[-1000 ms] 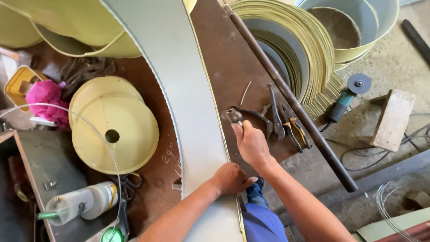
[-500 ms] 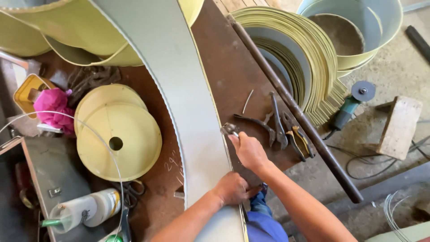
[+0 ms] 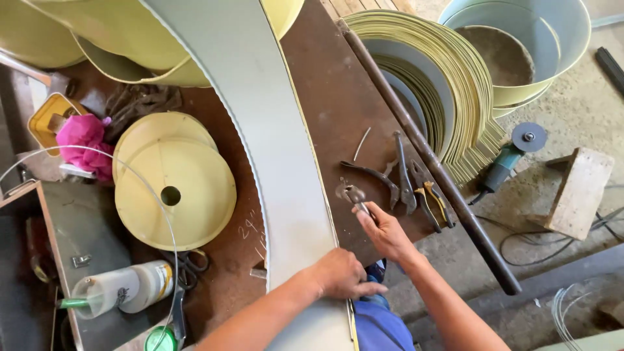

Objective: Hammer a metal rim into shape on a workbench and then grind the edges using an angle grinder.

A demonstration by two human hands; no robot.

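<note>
Gripping hammer (image 3: 353,195), rt hand (image 3: 385,231); lt hand (image 3: 341,273) flat on metal strip (image 3: 273,162).

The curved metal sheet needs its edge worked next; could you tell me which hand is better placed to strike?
Probably the right hand: it grips the hammer beside the curved metal sheet, while the left hand presses it flat.

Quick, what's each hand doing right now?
Left hand: pressed flat on the curved sheet-metal strip, gripping nothing.
Right hand: closed around a hammer handle.
</note>
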